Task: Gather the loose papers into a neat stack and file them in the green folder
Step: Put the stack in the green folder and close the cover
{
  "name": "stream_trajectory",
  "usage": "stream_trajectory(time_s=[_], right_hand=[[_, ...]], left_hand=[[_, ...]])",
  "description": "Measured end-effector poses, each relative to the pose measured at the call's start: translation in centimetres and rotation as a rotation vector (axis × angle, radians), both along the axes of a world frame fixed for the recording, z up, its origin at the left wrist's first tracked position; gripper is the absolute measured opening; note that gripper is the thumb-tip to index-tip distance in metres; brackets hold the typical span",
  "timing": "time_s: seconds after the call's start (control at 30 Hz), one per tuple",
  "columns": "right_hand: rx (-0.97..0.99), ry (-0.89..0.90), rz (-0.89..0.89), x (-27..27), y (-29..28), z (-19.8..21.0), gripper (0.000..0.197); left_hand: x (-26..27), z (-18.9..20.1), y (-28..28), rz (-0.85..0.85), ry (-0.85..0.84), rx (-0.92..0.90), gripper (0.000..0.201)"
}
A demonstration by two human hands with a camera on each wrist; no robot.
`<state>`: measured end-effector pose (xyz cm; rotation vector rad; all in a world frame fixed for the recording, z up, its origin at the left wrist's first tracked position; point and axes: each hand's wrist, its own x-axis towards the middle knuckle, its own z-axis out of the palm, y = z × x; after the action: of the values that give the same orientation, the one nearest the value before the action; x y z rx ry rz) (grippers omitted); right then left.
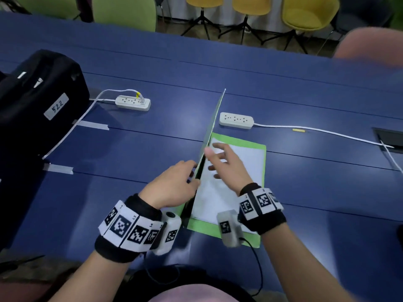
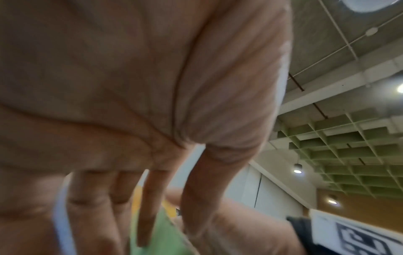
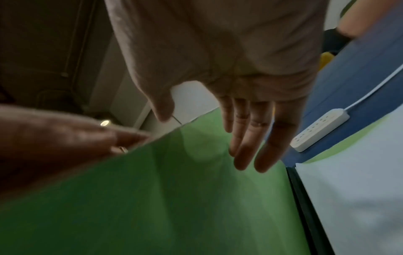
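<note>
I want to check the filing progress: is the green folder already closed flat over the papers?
No, the green folder's cover stands raised on edge, held by the left hand, with the white papers exposed on the lower flap.

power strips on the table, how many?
2. One power strip lies left of the raised folder cover, a plug in its right end. The other power strip lies right of the cover, beyond the papers. The black bag may hide more.

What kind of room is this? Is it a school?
Probably an office or meeting room, though a classroom is possible: a long blue table with power strips on it, and rows of yellow chairs behind.
</note>
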<state>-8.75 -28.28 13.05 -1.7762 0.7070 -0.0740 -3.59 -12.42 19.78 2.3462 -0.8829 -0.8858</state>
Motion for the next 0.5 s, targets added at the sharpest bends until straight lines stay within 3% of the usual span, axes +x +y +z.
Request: stream_trajectory(time_s=[0.13, 0.2, 0.33, 0.4, 0.5], right_hand=[[-0.156, 0.022, -0.019, -1.2, -0.7, -0.8, 0.037], [-0.185, 0.057, -0.037, -3.7, -3.3, -1.9, 0.03], [-0.266, 0.239, -0.099, -9.4, -7.9, -3.9, 0.036], [-0.311, 0.333, -0.12, -11.1, -9.1, -5.1, 0.032], [-0.424, 0.496, -0.139, -11.8, -10.0, -7.7, 0.038]], left_hand=[[-0.8, -0.4, -1.0, -0.108, 0.068, -0.159, 0.031], [0.7, -2.9, -0.9, -0.012, 0.048, -0.232, 0.03], [4.2, -12.0, 0.0, 0.249, 0.078, -0.069, 0.028], [4.0, -15.4, -0.2, 0.262, 0.173, 0.029, 0.031], [2.3, -17.3, -1.4, 0.254, 0.319, 0.063, 0.051]])
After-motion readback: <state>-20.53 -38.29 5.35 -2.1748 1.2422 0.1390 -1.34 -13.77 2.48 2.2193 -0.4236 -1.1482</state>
